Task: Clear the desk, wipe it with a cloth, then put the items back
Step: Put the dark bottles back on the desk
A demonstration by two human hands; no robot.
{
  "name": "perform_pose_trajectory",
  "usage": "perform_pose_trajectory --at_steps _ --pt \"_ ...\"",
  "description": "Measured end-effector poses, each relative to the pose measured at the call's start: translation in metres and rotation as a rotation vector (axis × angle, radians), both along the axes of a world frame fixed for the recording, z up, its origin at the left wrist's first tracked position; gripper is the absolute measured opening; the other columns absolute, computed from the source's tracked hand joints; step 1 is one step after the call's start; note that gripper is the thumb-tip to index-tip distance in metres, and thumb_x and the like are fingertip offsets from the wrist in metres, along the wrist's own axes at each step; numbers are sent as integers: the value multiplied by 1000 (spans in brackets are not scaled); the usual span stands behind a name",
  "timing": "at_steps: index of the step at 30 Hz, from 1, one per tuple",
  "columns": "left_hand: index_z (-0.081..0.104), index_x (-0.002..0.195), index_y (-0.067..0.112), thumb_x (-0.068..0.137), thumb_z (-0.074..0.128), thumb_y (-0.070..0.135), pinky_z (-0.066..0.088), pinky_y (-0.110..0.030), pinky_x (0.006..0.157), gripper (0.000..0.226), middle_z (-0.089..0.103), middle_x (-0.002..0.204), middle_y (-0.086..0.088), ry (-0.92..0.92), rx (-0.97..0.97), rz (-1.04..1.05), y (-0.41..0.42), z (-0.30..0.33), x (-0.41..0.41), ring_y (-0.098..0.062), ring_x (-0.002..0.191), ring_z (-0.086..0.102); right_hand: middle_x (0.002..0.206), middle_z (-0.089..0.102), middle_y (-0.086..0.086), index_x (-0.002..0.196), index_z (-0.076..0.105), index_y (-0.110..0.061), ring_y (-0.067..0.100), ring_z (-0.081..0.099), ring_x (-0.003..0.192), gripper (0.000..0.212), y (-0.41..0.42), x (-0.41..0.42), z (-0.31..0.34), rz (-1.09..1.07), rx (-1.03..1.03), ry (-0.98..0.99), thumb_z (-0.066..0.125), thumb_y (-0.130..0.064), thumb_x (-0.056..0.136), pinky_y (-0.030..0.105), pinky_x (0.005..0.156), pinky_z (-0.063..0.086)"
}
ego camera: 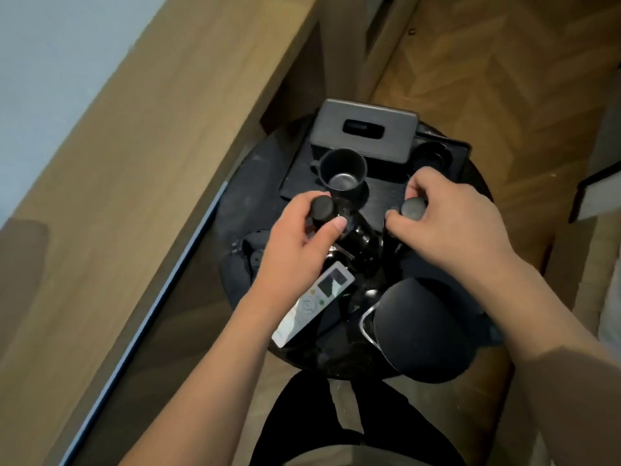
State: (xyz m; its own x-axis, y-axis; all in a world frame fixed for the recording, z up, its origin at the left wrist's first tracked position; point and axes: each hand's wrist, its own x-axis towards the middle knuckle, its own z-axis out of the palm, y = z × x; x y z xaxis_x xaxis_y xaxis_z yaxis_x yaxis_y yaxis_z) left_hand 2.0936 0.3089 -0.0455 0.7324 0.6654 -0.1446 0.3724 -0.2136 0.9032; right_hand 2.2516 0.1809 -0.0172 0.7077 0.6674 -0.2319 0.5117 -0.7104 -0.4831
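Fingers of the left hand (295, 243) curl round a dark round-capped container (322, 207); fingers of the right hand (450, 216) curl round a second, grey-capped container (412, 207). Both are held just above a crowded round black side table (235, 216), which stands beside the wooden worktop (161, 129).

Items on the side table:
- black tray (295, 176), far side, carrying a black mug (342, 172) and a dark tissue box (364, 129);
- second dark cup (431, 155), right part of the tray, partly hidden;
- white remote control (312, 306), near side, under the left wrist;
- black kettle (420, 326), near right, lid up;
- further dark objects between the hands, too dim to identify.

Worktop: the visible stretch carries none of the items, so the collection sits on the side table, apart from it.

Step in hand, as judged: either the close of clearing or the start of returning; the two containers are gripped, but whether they are being set down or lifted cannot be told.

Next move calls for: keeping both containers upright, clearing the mug rim and the kettle, and moving them without knocking neighbouring pieces.
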Motion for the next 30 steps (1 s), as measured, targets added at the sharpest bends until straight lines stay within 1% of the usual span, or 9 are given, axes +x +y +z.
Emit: perform_pose_trajectory --at_steps 2,6,14,16,18,20,24,27,30 --pt "59 117 29 96 67 28 49 -19 81 23 66 108 8 11 69 102 16 13 -23 -5 97 64 70 58 -4 86 44 -25 27 57 70 29 23 -13 11 66 38 -7 64 -45 81 36 63 43" --pt "58 113 31 93 63 43 54 -40 82 24 65 107 6 67 177 332 43 27 -86 -15 98 63 68 57 -3 85 45 -24 29 56 70 29 74 -55 27 250 98 4 65 -45 82 36 61 38" --pt "55 110 30 97 64 32 48 -23 78 16 61 108 6 125 219 781 51 46 -259 0 89 54 78 61 -4 90 49 -25 27 57 76 29 159 -205 42 644 173 3 66 -49 83 34 62 35" --pt "55 111 30 97 64 32 44 -10 74 17 62 109 6 128 200 881 45 50 -310 8 90 54 80 62 -2 91 50 -26 27 57 79 30 174 -256 45 743 189 6 66 -50 83 34 63 39" --pt "56 113 31 97 65 31 37 1 72 18 61 106 12 126 175 971 36 56 -362 17 89 52 82 62 -2 94 52 -26 26 58 81 29 185 -309 49 842 189 6 65 -50 84 35 63 42" --pt "56 107 36 96 66 29 36 3 74 17 60 100 20 109 170 1064 25 63 -416 22 90 52 81 58 -8 95 52 -27 21 56 78 28 190 -365 52 940 183 26 65 -50 86 31 58 40" --pt "57 100 39 94 69 27 44 -7 78 18 65 98 15 98 210 1255 -11 71 -518 9 94 58 78 54 -13 94 52 -27 18 53 74 27 191 -480 59 1120 205 49 66 -49 86 27 53 34" --pt "57 106 35 94 69 30 41 -7 70 18 65 101 13 132 198 1402 -48 77 -588 1 87 60 81 55 -12 96 51 -29 9 52 72 28 184 -565 62 1258 194 64 64 -51 86 32 57 42" --pt "60 108 33 93 69 34 47 -21 74 17 66 101 13 179 212 1548 -90 84 -650 -7 90 62 84 57 -10 93 50 -31 10 54 74 27 170 -644 68 1355 185 157 65 -51 86 40 66 51"
